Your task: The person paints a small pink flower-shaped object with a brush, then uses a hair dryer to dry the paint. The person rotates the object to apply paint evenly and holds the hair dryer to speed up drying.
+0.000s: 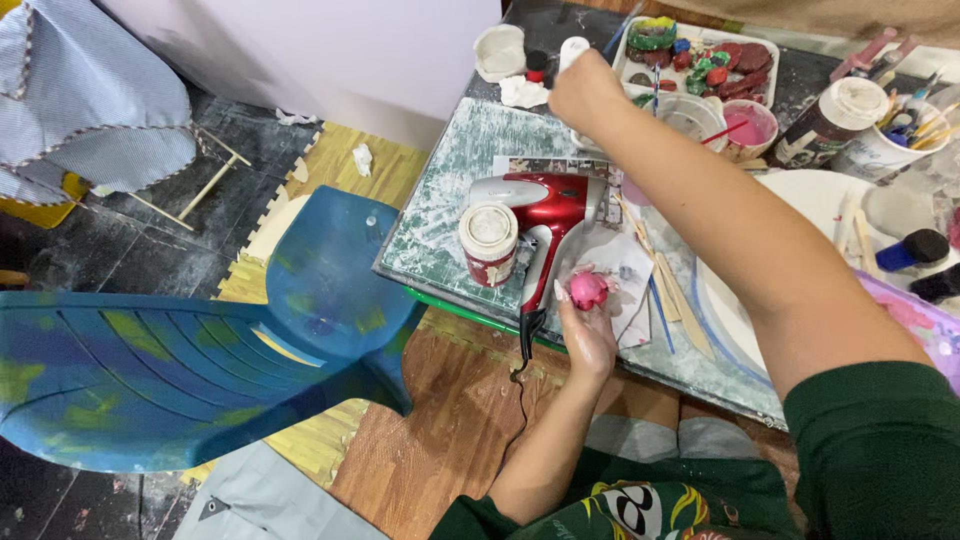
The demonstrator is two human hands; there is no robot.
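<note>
Left hand (pixel 588 335) cupping a small pink lump (pixel 588 290) at the near table edge (pixel 440 285); fingers curled closed around its underside, top of lump showing above fingertips; thumb side pressing lightly against it.

Right hand (pixel 585 92) reaching far across the table, well beyond the left; back of hand to the camera, fingers curled down and hidden; cannot tell whether gripping anything; sitting just beside a clear plastic cup (pixel 690 118) and a white lid (pixel 499 52).

Just left of the cupping hand: red hairdryer (pixel 545 215) lying flat, cord trailing off the edge; small white-lidded jar (pixel 489 243) beyond it. Just right of that hand: wooden sticks (pixel 668 285) on paper. Further right, white plate (pixel 800 200).

Lump looking light, rounded, painted and possibly wet, judging from the gloss; likely soft or brittle like modelling clay, so smudging or denting under pressure seeming probable; best held from beneath in a loose cradle, fingertips on the lower sides, painted top left untouched.
</note>
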